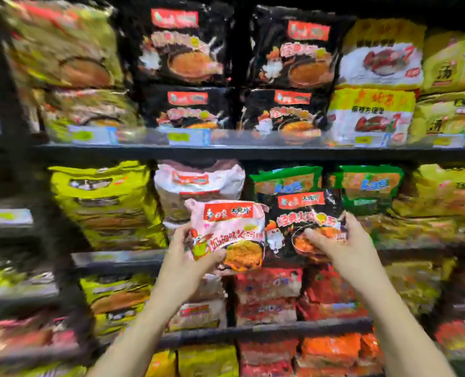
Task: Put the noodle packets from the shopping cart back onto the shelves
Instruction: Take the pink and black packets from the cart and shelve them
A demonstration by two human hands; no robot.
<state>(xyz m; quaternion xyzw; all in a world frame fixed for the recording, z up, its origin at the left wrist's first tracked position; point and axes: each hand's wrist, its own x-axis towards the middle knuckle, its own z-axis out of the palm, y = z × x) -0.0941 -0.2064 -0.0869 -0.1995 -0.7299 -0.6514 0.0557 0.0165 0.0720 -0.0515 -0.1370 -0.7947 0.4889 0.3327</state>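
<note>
My left hand (190,251) grips a pink noodle packet (228,229) by its lower left corner, holding it upright in front of the middle shelf. Beside it, my right hand (337,240) grips a black noodle packet (304,221) at its lower right edge, thumb on the front. The two packets are side by side and nearly touching. Behind the pink one, a large pink multipack (198,183) sits on the middle shelf. Black multipacks (182,50) of the same kind fill the upper shelf (225,151). The shopping cart is out of view.
Yellow-green multipacks (103,202) stand to the left on the middle shelf and green ones (288,180) behind the black packet. Red and orange packs (269,295) fill the lower shelves. A dark shelf upright (8,91) runs down the left side.
</note>
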